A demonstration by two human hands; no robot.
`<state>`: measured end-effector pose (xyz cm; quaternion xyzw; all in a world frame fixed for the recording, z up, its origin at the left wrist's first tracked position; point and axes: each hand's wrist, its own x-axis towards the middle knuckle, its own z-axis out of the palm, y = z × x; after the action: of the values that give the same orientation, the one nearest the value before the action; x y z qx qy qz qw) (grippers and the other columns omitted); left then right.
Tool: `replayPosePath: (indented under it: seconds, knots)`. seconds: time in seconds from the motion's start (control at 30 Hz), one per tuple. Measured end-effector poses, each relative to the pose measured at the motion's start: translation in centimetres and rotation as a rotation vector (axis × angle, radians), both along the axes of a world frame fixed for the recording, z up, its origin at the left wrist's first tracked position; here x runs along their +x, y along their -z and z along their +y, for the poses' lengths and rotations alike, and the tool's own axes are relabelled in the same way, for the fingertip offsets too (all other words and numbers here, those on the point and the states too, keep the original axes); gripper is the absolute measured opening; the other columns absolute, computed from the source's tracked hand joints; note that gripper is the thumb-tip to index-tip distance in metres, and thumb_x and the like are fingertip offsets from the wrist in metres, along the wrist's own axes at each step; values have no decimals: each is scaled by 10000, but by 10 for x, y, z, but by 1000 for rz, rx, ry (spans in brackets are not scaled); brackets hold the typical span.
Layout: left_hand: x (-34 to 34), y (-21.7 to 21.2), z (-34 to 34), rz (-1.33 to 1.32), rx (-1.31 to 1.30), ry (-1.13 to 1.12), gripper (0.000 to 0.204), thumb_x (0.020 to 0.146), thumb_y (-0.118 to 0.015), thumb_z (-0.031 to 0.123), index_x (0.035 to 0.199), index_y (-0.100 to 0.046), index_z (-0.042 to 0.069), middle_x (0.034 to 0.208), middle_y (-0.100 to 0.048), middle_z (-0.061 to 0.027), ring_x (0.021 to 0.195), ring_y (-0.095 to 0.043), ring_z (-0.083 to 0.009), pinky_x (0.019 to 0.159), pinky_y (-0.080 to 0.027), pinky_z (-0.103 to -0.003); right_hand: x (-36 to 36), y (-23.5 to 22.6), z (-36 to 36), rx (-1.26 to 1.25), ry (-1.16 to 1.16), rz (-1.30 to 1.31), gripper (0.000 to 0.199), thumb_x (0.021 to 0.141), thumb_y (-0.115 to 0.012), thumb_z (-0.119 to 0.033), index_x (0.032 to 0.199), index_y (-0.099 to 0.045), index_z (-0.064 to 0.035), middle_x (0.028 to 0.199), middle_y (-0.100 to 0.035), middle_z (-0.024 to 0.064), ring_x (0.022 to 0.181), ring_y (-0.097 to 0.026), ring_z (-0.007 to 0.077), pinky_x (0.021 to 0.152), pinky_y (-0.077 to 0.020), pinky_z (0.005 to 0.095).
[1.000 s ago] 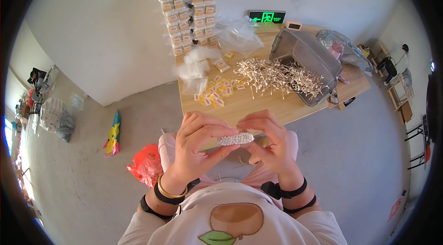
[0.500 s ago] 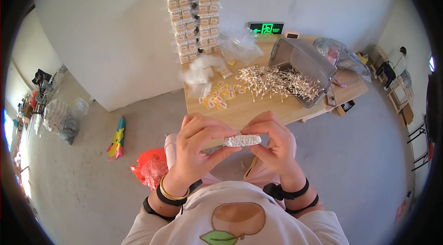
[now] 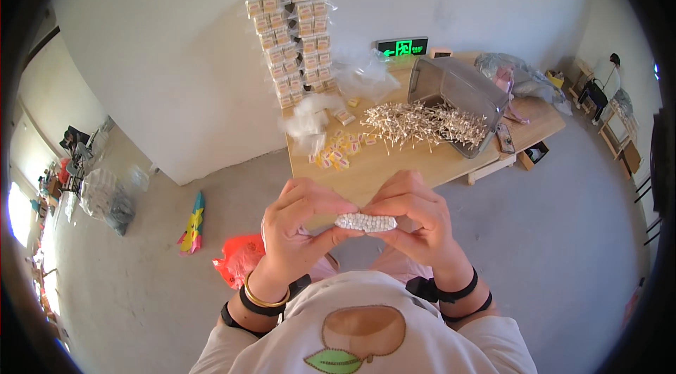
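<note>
On the wooden table (image 3: 394, 163) a clear plastic bin (image 3: 458, 89) lies tipped on its side near the far right edge, and a heap of cotton swabs (image 3: 429, 124) spills out of its mouth across the middle of the tabletop. At the far left corner a stack of small boxes (image 3: 296, 39) rises against the wall, with crumpled clear bags (image 3: 313, 117) at its foot and little yellow packets (image 3: 334, 156) scattered near the left edge. Up close, a tight bundle of cotton swabs (image 3: 365, 222) sits crosswise between both hands, in the air before the table's near edge. The left hand (image 3: 303, 222) pinches its left end, fingers curled around it; the right hand (image 3: 415, 219) is closed over the right end, hiding it. What wraps the bundle is too small to make out.
</note>
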<state>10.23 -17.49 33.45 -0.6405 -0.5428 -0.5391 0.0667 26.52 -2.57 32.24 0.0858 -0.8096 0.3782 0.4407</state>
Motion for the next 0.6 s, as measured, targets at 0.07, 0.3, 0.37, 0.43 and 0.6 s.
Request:
replayPosePath:
  seconds: [0.07, 0.3, 0.37, 0.43, 0.6]
  knots:
    - [5, -1, 1, -29, 17, 17, 340, 663, -903, 128, 964, -752, 85, 944, -734, -24, 847, -648, -193, 773, -508, -313, 2, -3, 3, 26, 3, 14, 303, 749, -794, -59, 1046, -746, -85, 977, -699, 42, 918, -629, 231, 846, -444, 358]
    - [13, 3, -2, -71, -32, 32, 299, 744, -867, 96, 997, -721, 35, 978, -713, -84, 877, -667, -182, 756, -522, -295, 2, 3, 2, -55, 24, -30, 271, 772, -792, -92, 1036, -733, -75, 959, -705, 59, 888, -642, 244, 852, -457, 358]
    - [13, 5, -2, -164, -95, 54, 276, 767, -844, 69, 1005, -713, 23, 973, -712, -92, 878, -673, -176, 769, -527, -289, 1, 8, 2, -108, 24, -57, 254, 773, -793, -91, 1014, -716, -62, 949, -700, 66, 879, -644, 248, 846, -464, 359]
    - [13, 7, -3, -320, -176, 84, 278, 755, -819, 16, 1015, -723, 35, 979, -728, -84, 878, -688, -187, 814, -546, -302, 1, 11, -1, -189, 10, -102, 241, 778, -789, -89, 998, -699, -51, 938, -693, 63, 878, -643, 227, 844, -471, 351]
    - [10, 11, 6, -588, -236, 222, 242, 809, -783, 25, 1035, -700, -3, 958, -725, -62, 887, -667, -119, 829, -538, -280, -1, 12, -6, -565, -154, -231, 229, 810, -750, -77, 1016, -664, -25, 939, -669, 30, 926, -606, 112, 864, -481, 302]
